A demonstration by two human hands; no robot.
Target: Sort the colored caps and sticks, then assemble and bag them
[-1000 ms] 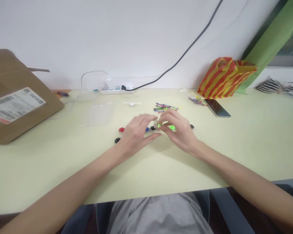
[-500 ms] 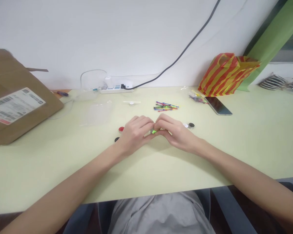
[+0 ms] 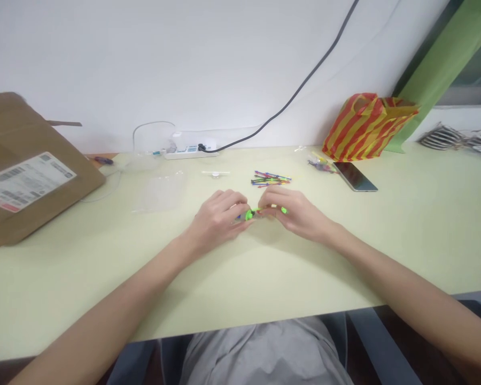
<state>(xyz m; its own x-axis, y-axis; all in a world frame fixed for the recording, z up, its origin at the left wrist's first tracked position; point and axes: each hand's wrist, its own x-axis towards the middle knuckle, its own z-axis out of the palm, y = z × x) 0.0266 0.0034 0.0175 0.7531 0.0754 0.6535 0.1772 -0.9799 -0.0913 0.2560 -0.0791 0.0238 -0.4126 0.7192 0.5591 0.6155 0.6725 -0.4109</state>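
My left hand (image 3: 220,216) is closed around a small piece with a bright green round end (image 3: 249,215), near the middle of the pale table (image 3: 208,289). Facing it, my right hand (image 3: 291,211) pinches a thin bright green stick (image 3: 284,210), whose inner end reaches a small dark tip at the green piece. Fingers cover much of both items. Just behind my hands lies a pile of thin coloured arrow-shaped sticks (image 3: 270,179). A small white part with a thin bar (image 3: 215,174) sits behind my left hand.
A cardboard box (image 3: 32,176) stands at the left. Along the wall lie a power strip (image 3: 190,152) and its black cable. At the back right are a phone (image 3: 356,177), a small bag of coloured bits (image 3: 323,164) and a red-and-yellow striped bag (image 3: 364,128).
My hands have moved slightly apart, showing more of the green piece and the stick. The red, black and white discs beside my hands no longer show. The camera view has shifted a little.
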